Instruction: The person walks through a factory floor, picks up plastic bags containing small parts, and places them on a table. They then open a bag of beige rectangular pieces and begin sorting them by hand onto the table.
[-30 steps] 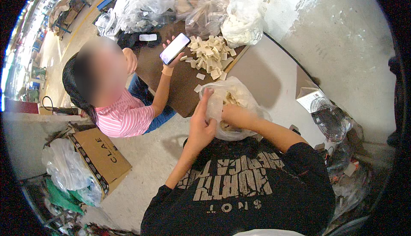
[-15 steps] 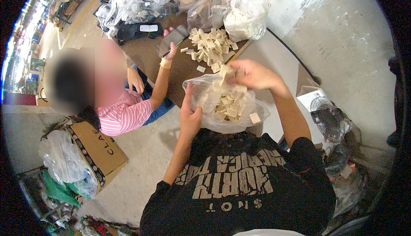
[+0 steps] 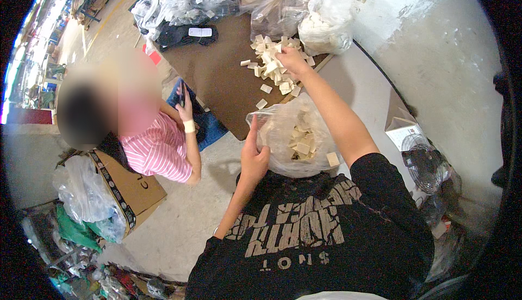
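Observation:
A clear plastic bag (image 3: 274, 150) is spread open in front of my chest, with several small cream rectangular pieces (image 3: 303, 139) inside. My left hand (image 3: 254, 157) is closed on the bag's left rim, index finger pointing up along it. Beyond the bag, a heap of the same cream pieces (image 3: 267, 66) lies on the brown table. My right hand (image 3: 294, 62) reaches to the right side of this heap, fingers curled over pieces there; its fingertips are partly hidden. One loose piece (image 3: 333, 159) rests by the bag's right edge.
Filled plastic bags (image 3: 326, 28) stand behind the heap. At left, a person in a pink striped shirt (image 3: 157, 147) holds a phone (image 3: 181, 94) beside the brown table (image 3: 209, 77). A cardboard box (image 3: 144, 194) sits on the floor; a fan (image 3: 425, 165) is at right.
My right hand has gone from over the bag, where it held cream pieces, out to the heap. My left hand stays on the rim. The other person has lowered the phone toward their lap.

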The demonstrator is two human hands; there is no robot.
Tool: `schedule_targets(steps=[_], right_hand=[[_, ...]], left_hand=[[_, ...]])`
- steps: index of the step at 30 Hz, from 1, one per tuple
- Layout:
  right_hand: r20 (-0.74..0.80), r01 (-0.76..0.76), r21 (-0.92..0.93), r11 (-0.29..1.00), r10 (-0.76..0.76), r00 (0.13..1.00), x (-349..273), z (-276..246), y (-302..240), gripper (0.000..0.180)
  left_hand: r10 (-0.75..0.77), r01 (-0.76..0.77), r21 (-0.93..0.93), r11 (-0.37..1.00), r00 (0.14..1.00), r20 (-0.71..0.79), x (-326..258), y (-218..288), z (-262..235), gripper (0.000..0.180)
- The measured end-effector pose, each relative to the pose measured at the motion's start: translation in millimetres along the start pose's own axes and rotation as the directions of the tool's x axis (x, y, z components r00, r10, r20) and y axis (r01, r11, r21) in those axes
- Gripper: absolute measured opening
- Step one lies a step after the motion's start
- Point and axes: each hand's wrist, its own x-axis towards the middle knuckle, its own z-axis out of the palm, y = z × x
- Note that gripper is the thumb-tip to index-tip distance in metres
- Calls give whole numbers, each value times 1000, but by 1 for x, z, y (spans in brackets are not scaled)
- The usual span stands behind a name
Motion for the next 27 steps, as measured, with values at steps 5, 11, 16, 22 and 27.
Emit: schedule_targets(steps=[5, 11, 16, 22, 27], right_hand=[[12, 30, -168, 985, -29, 1000, -2, -10, -21, 36], [253, 178, -76, 981, -154, 955, -99, -69, -67, 20], [752, 498, -578, 647, 185, 632, -228, -94, -58, 33], [641, 466, -754, 463, 363, 676, -274, -76, -30, 48], [660, 397, -626, 671, 184, 729, -242, -107, -78, 44]], left_hand=[[90, -90, 18, 996, 996, -9, 2, -2, -3, 86], [72, -71, -25, 997, 997, 41, 11, -3, -4, 85], [-41, 44, -35, 998, 995, 92, 15, -3, -8, 83], [41, -41, -6, 999, 991, 128, 20, -16, -2, 80], [117, -124, 48, 991, 987, 114, 20, -22, -2, 78]])
